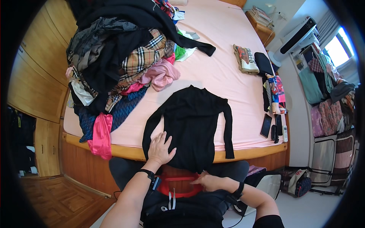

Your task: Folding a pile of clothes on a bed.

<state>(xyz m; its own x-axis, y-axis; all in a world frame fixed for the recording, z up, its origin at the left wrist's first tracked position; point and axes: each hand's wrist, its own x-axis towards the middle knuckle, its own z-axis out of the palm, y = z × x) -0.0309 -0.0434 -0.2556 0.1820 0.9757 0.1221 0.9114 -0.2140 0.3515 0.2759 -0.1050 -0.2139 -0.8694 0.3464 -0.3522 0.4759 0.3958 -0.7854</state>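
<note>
A black long-sleeved top [190, 119] lies spread on the bed, collar away from me, its hem hanging over the wooden bed edge. My left hand [161, 148] rests flat, fingers apart, on the top's lower left side by the sleeve. At the right part of the hem is my right hand [204, 181], with its index finger extended; whether it pinches the fabric is hidden. Below the hem, a red plastic stool [179, 193] shows between my legs.
A large heap of mixed clothes [114, 57] covers the bed's left side. Folded garments [245, 59] lie at the right, with a smartphone [265, 125] and a white remote control [285, 133] near the corner. Bags [298, 182] stand on the floor at the right.
</note>
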